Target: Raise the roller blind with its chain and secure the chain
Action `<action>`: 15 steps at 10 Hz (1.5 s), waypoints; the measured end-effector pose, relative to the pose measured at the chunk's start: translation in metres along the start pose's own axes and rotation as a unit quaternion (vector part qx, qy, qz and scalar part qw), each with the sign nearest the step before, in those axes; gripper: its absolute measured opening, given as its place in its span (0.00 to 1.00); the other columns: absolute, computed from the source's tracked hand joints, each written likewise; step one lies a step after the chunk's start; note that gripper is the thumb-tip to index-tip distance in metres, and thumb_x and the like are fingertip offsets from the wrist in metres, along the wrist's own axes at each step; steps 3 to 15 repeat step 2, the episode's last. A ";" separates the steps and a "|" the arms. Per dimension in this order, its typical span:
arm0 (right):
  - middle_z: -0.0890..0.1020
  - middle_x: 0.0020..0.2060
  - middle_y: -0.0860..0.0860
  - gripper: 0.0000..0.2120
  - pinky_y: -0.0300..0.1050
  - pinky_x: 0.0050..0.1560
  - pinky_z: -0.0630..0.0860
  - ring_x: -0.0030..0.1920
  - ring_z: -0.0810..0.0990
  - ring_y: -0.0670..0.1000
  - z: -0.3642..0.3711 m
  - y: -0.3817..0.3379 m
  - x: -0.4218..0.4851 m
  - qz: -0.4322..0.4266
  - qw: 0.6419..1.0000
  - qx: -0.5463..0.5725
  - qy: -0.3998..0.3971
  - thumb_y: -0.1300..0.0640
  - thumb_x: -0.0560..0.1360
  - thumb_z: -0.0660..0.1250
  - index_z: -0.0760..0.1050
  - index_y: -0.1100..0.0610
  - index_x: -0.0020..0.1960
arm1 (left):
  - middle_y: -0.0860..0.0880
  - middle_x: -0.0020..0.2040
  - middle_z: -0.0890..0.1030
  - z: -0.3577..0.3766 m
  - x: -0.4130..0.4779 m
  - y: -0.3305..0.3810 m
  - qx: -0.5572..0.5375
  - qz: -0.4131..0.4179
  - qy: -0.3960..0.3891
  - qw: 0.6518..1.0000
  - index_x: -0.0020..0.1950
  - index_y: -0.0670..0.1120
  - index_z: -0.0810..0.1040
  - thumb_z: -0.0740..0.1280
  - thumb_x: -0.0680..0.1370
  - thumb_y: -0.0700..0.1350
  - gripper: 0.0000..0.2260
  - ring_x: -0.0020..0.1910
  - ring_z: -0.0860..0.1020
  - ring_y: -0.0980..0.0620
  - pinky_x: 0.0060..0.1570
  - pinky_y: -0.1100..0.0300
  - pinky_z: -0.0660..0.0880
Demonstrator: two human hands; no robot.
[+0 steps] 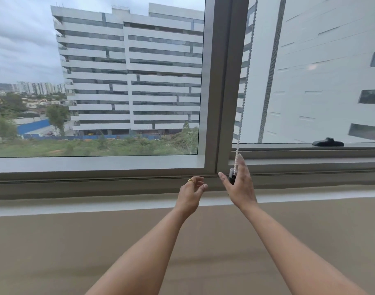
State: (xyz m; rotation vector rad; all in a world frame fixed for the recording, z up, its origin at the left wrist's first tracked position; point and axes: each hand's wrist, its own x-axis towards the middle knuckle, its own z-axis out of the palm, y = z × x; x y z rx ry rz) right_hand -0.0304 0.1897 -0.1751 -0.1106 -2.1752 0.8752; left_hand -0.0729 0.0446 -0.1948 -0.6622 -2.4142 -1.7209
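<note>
**A:** Where is the chain?

**B:** I see the chain (246, 81) as one long beaded line. It runs from the top of the frame, right of centre, down and slightly left to the sill line just below mid-frame. Its long axis is near vertical, with a lean. The bottom end meets a small dark clip (232, 179) with a pale top, at the foot of the upright window post (220, 81).

**A:** And the hands?

**B:** The right hand (239, 186) is at the clip. Its fingers are straight and point up, and the thumb is spread wide to the left. The clip and the last beads lie between thumb and fingers. I don't read that as a grip, since nothing curls round the beads. The left hand (191, 191) hovers just to the left, apart from chain and clip. Its fingers are loosely curled and hold nothing, and there is a ring (191, 180) on one finger.

**A:** The roller blind?

**B:** It isn't in the frame. Both panes show bare to the top, so I judge it is raised and securing is the step in hand.

**A:** Which hand should I use?

**B:** The right, I'd say. The clip sits right at its palm, while the left would have to cross rightward. The move turns on drawing the beads down along that leaning axis into the clip. I can't tell whether they are seated.
</note>
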 end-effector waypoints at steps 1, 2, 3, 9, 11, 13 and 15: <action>0.63 0.72 0.58 0.36 0.44 0.69 0.58 0.72 0.60 0.55 -0.006 0.000 -0.009 0.002 1.000 -0.004 0.013 0.52 0.74 0.66 0.51 0.59 0.74 | 0.46 0.55 0.80 0.001 -0.004 0.000 0.011 0.009 -0.008 1.000 0.59 0.44 0.74 0.62 0.78 0.45 0.11 0.56 0.77 0.49 0.56 0.59 0.70; 0.63 0.71 0.57 0.34 0.47 0.71 0.57 0.72 0.60 0.56 -0.012 -0.007 -0.022 -0.016 0.999 -0.013 0.047 0.52 0.74 0.66 0.53 0.58 0.74 | 0.46 0.59 0.79 0.001 -0.009 0.007 0.039 0.014 -0.010 0.999 0.61 0.43 0.73 0.61 0.78 0.47 0.13 0.60 0.76 0.49 0.60 0.57 0.70; 0.63 0.71 0.57 0.34 0.47 0.71 0.57 0.72 0.60 0.56 -0.012 -0.007 -0.022 -0.016 0.999 -0.013 0.047 0.52 0.74 0.66 0.53 0.58 0.74 | 0.46 0.59 0.79 0.001 -0.009 0.007 0.039 0.014 -0.010 0.999 0.61 0.43 0.73 0.61 0.78 0.47 0.13 0.60 0.76 0.49 0.60 0.57 0.70; 0.63 0.71 0.57 0.34 0.47 0.71 0.57 0.72 0.60 0.56 -0.012 -0.007 -0.022 -0.016 0.999 -0.013 0.047 0.52 0.74 0.66 0.53 0.58 0.74 | 0.46 0.59 0.79 0.001 -0.009 0.007 0.039 0.014 -0.010 0.999 0.61 0.43 0.73 0.61 0.78 0.47 0.13 0.60 0.76 0.49 0.60 0.57 0.70; 0.63 0.71 0.57 0.34 0.47 0.71 0.57 0.72 0.60 0.56 -0.012 -0.007 -0.022 -0.016 0.999 -0.013 0.047 0.52 0.74 0.66 0.53 0.58 0.74 | 0.46 0.59 0.79 0.001 -0.009 0.007 0.039 0.014 -0.010 0.999 0.61 0.43 0.73 0.61 0.78 0.47 0.13 0.60 0.76 0.49 0.60 0.57 0.70; 0.63 0.71 0.57 0.34 0.47 0.71 0.57 0.72 0.60 0.56 -0.012 -0.007 -0.022 -0.016 0.999 -0.013 0.047 0.52 0.74 0.66 0.53 0.58 0.74 | 0.46 0.59 0.79 0.001 -0.009 0.007 0.039 0.014 -0.010 0.999 0.61 0.43 0.73 0.61 0.78 0.47 0.13 0.60 0.76 0.49 0.60 0.57 0.70; 0.63 0.71 0.57 0.34 0.47 0.71 0.57 0.72 0.60 0.56 -0.012 -0.007 -0.022 -0.016 0.999 -0.013 0.047 0.52 0.74 0.66 0.53 0.58 0.74 | 0.46 0.59 0.79 0.001 -0.009 0.007 0.039 0.014 -0.010 0.999 0.61 0.43 0.73 0.61 0.78 0.47 0.13 0.60 0.76 0.49 0.60 0.57 0.70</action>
